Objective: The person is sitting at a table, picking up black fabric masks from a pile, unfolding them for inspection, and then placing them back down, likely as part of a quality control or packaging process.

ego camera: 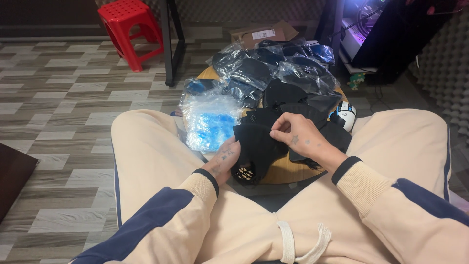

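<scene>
Red stool at 11 o'clock, well apart. A clear bag of blue pieces lies at the table's 9 o'clock edge. My left hand grips the lower corner of a black fabric piece — fingers closed on it. My right hand pinches its top edge. Loose black pieces sit unbagged at centre; bagged black pieces pile at 12 o'clock. Judgement: part of the batch is bagged, several loose ones remain — roughly midway.
</scene>
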